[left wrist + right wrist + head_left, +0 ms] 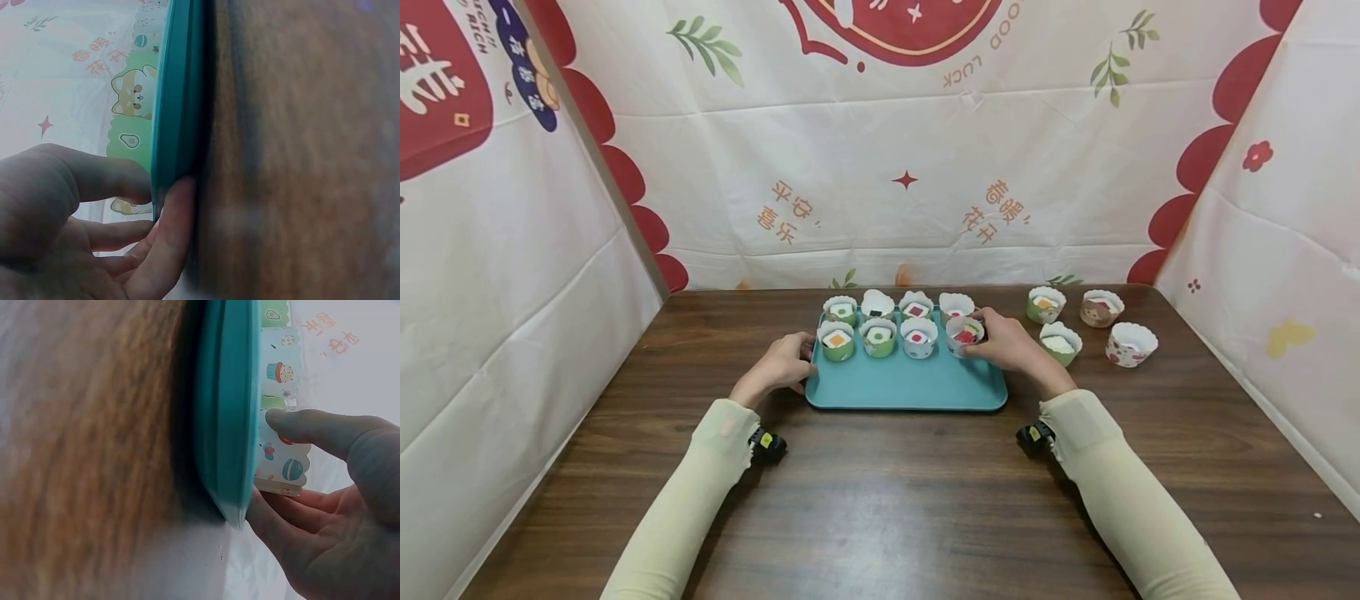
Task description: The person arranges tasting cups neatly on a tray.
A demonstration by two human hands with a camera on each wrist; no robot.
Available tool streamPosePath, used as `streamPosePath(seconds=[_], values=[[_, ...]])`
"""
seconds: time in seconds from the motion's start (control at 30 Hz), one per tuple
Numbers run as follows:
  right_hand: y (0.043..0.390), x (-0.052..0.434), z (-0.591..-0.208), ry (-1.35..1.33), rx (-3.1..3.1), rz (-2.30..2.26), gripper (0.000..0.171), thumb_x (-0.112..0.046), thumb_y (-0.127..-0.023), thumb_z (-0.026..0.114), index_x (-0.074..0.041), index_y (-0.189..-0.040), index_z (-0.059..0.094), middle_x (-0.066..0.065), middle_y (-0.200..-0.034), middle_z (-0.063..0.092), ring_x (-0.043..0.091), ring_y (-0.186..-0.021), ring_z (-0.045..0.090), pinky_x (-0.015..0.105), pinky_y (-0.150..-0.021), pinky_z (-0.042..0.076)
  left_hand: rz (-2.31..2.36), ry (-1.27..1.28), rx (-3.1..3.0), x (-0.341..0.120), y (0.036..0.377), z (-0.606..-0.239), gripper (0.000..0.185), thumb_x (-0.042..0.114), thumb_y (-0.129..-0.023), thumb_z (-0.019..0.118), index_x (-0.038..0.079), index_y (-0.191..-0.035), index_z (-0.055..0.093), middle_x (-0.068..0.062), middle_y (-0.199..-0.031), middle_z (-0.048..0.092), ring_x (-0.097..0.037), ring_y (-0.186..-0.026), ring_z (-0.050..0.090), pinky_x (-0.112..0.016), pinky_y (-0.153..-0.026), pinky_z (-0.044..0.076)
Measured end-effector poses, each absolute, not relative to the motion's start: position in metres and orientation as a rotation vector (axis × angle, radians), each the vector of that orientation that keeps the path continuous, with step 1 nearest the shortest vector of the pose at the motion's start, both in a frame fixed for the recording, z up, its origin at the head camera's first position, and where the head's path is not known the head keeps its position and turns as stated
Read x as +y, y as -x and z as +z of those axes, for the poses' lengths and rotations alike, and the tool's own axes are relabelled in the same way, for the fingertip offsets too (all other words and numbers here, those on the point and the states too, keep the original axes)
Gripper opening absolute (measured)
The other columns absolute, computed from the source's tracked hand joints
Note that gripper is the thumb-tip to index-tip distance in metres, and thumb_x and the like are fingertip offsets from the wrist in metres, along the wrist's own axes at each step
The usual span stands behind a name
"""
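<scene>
A teal tray (906, 385) lies mid-table with two rows of small paper cups holding coloured squares. My left hand (807, 365) is at the tray's left edge. In the left wrist view its thumb (106, 178) sits on the tray rim (178, 94) and a finger lies against the rim's side, beside a green dog-print cup (134, 112). My right hand (979, 337) holds the white paper cup (964, 333) at the right end of the front row. The right wrist view shows the thumb (312, 428) pressed on that cup (281, 456), fingers curled below.
Several loose paper cups stand on the dark wooden table right of the tray: a green one (1046, 304), a brown one (1102, 307), another green one (1060, 342) and a white one (1131, 344). Printed cloth walls enclose the table on three sides.
</scene>
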State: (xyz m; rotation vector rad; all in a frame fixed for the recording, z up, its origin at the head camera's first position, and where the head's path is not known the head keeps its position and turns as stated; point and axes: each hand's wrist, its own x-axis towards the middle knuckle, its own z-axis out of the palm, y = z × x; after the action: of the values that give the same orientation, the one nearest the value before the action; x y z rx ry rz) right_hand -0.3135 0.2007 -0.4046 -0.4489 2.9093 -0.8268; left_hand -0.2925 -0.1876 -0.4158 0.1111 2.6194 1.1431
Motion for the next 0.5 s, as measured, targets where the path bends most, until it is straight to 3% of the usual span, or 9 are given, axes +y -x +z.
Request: streamPosePath(seconds=[0.4,0.5], values=[[0.3124,0.2033,-0.4002,0.452,2.878,-0.825,0.085,-0.035,-0.093,0.075,0.007,-0.152,0.032,0.028,-0.127,0.061,0.033,-0.104,0.061,0.044,-0.085,0.054,1.157,-0.096,2.613,-0.1868,0.2915,-0.4148,0.063,0.000,-0.093,0.063,-0.003,-0.152,0.041,-0.026,-0.130,0.058,-0.030,-0.101,0.066,-0.034,-0.063,0.065],[0.3107,0.2053,-0.3966,0.439,2.869,-0.855,0.087,-0.035,-0.093,0.075,0.006,-0.154,0.028,0.030,-0.131,0.059,0.037,-0.110,0.062,0.048,-0.090,0.056,1.158,-0.100,2.611,-0.1870,0.2916,-0.4144,0.063,0.000,-0.093,0.063,-0.004,-0.152,0.041,-0.026,-0.130,0.058,-0.030,-0.100,0.066,-0.035,-0.063,0.065]])
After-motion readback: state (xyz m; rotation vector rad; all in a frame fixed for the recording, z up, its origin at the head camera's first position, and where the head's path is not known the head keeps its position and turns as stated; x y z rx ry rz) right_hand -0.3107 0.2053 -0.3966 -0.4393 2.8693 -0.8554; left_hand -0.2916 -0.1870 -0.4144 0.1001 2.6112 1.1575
